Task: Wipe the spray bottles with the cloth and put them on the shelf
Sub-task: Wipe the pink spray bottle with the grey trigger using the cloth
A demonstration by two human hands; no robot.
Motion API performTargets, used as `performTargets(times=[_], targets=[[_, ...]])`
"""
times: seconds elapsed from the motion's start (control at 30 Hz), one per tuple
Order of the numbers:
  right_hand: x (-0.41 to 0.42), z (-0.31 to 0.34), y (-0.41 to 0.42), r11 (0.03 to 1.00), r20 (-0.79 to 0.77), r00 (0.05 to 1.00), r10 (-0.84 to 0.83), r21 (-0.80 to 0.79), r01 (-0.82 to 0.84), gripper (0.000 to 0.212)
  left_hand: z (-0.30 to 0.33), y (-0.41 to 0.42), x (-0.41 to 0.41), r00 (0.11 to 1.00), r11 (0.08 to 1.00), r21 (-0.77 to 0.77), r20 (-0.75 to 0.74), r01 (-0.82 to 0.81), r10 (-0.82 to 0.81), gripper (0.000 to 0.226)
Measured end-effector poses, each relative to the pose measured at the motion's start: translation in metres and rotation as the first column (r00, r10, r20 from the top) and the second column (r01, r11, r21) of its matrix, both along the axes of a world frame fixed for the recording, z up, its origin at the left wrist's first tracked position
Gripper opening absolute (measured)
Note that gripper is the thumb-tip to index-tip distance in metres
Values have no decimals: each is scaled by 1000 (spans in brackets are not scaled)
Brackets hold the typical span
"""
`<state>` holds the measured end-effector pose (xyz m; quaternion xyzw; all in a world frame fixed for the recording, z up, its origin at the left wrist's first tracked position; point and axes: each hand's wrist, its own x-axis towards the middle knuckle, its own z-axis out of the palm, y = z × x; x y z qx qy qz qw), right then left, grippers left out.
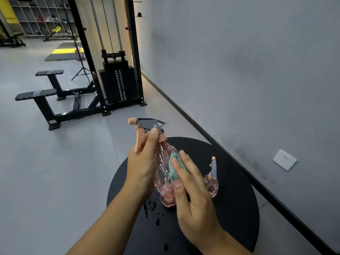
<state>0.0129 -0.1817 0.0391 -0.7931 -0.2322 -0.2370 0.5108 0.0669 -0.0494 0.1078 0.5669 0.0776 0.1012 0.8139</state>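
Note:
My left hand (142, 164) grips a clear pink spray bottle (162, 162) round its body, with the thumb up by the grey and peach trigger head. The bottle is lifted and tilted above the round black table (237, 208). My right hand (191, 190) presses a teal cloth (174, 169) against the bottle's right side, fingers over the cloth and thumb on the bottle's lower part. A second, smaller pink spray bottle (211, 183) stands upright on the table just right of my right hand. No shelf for the bottles is in reach of view.
Water drops (152, 208) lie on the black table under the bottle. A grey wall with a white socket (284, 159) runs along the right. A black cable weight machine (117, 83) with footrests stands on the grey floor behind. Storage shelving (42, 15) is far off.

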Motion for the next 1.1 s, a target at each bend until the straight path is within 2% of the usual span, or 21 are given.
performTargets(times=[0.07,0.17,0.3,0.43,0.6,0.73,0.87,1.0,1.1], targets=[[1,0,2,1000,17,1000,-13,-6,13,49,-3,1,2,1000,1000,14,25,-11,11,48],[0,-2,4,999,18,999,-32,1,32,49,-6,1,3,999,998,58,50,-22,19,31],[0,-7,5,998,20,999,-34,-46,35,51,-2,-3,-4,1000,994,106,8,-30,30,29],[5,-5,4,998,-49,998,-49,-37,47,56,0,-9,-11,998,1000,5,-62,19,-19,35],[5,-4,3,997,-32,997,-64,-49,63,51,0,-7,-8,992,983,-176,-99,56,-74,52],[1,-6,1,999,-55,998,-38,-18,38,50,1,1,-2,993,975,-210,-83,67,-86,45],[5,6,1,1000,-83,996,-26,13,27,48,-3,2,0,980,950,-269,-74,160,-186,19],[7,13,-4,1000,-62,998,-24,4,24,46,-3,0,-1,961,939,-257,-95,227,-258,20],[3,4,-4,999,-67,997,-45,-11,44,47,2,3,0,967,948,-244,-94,206,-235,19]])
